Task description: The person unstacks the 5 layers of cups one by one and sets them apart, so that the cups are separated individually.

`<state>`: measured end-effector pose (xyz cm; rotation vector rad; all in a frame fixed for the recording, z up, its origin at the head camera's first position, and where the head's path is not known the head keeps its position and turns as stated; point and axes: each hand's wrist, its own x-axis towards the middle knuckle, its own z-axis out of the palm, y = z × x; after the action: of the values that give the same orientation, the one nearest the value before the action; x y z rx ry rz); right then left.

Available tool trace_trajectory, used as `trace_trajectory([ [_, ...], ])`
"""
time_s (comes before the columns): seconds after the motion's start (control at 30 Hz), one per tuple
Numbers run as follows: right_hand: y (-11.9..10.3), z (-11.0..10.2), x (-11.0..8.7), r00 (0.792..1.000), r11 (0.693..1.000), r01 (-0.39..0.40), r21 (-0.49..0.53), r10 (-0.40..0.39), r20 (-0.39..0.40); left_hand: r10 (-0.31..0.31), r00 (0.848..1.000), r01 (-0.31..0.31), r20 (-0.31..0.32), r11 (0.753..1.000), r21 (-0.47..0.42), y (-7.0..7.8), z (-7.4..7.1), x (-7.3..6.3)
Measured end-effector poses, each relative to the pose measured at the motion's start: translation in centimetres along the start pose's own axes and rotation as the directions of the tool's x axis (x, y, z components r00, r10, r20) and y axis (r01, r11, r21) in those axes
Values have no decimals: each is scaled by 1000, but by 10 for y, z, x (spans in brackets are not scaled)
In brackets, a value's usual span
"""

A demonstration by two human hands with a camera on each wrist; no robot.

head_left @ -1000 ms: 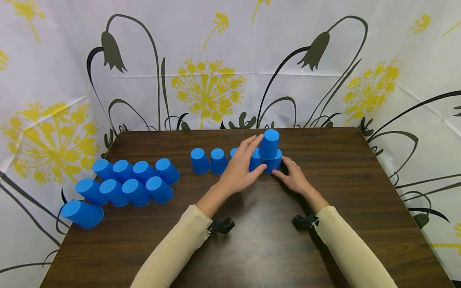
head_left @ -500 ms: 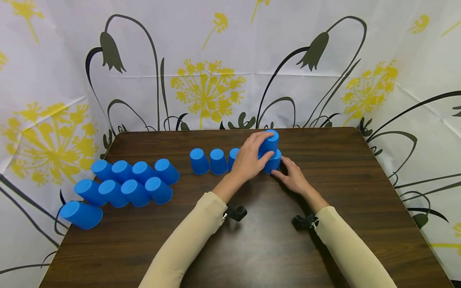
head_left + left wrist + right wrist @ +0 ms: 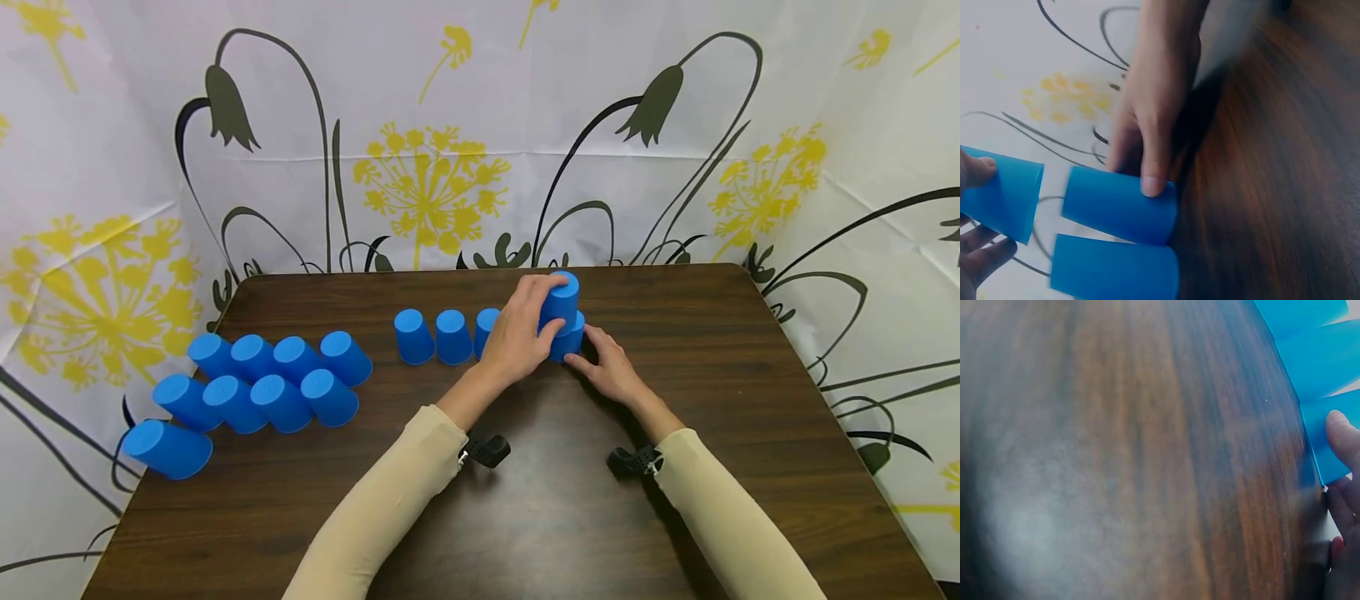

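Note:
My left hand (image 3: 517, 333) grips an upturned blue plastic cup (image 3: 564, 298), thumb on the near side and fingers over the far side. In the left wrist view a gap shows between this cup (image 3: 1007, 194) and the bases of the two cups below it. My right hand (image 3: 615, 367) holds the rightmost lower cup (image 3: 567, 344) between thumb and fingers, as the right wrist view also shows with the thumb on that cup (image 3: 1319, 440). A neighbouring cup (image 3: 1116, 269) stands beside it. My left hand partly hides the row in the head view.
The row continues leftward with upturned blue cups (image 3: 453, 337) on the dark wooden table (image 3: 675, 533). Farther left stand several more upturned cups (image 3: 281, 402) in two rows, with one cup (image 3: 168, 448) in front. A flower-patterned curtain (image 3: 480, 125) hangs behind the table.
My left hand has moved right and closed its fingers around the upper cup, which it was beside a second ago. My right hand stays at the lower cup.

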<state>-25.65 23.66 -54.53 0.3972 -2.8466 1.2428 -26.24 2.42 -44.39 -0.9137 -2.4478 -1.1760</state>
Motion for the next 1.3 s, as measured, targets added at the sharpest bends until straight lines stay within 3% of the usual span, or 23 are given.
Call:
trace_trajectory([
  [0.13,-1,0,0,1000,1000,-1,-8,1,-5,43,999,-43,-27,999,-1,10,-22,-18],
  [0.3,-2,0,-1,1000,1000,-12,-21,12,4,42,995,-42,-90,999,-1,17,-64,-55],
  [0.5,-3,-1,-1,1000,999,-27,-18,27,7,-43,987,40,-154,999,-21,17,-125,-113],
  [0.63,-3,0,-1,1000,1000,-22,-14,22,11,-128,968,139,-218,990,35,13,-170,-160],
  [0.7,-2,0,-1,1000,1000,-19,-15,19,10,-173,949,200,-264,977,79,11,-192,-183],
  [0.77,-2,0,-1,1000,1000,-18,-13,18,9,-230,918,285,-322,949,134,8,-211,-206],
  [0.83,-2,-1,-1,1000,1000,-20,-13,20,11,-288,879,377,-381,907,186,1,-227,-228],
  [0.97,-2,-2,-1,1000,1000,-26,-17,26,14,-390,799,540,-457,800,261,-20,-248,-265],
  [1.0,-2,-2,-1,999,999,-28,-19,28,15,-403,788,560,-466,784,269,-27,-251,-272],
  [1.17,-2,-1,-2,999,1000,-25,-15,25,21,-486,728,662,-483,681,313,-51,-255,-295],
  [1.3,-3,0,-1,1000,1000,-26,-17,26,14,-544,695,710,-470,623,327,-64,-253,-301],
])
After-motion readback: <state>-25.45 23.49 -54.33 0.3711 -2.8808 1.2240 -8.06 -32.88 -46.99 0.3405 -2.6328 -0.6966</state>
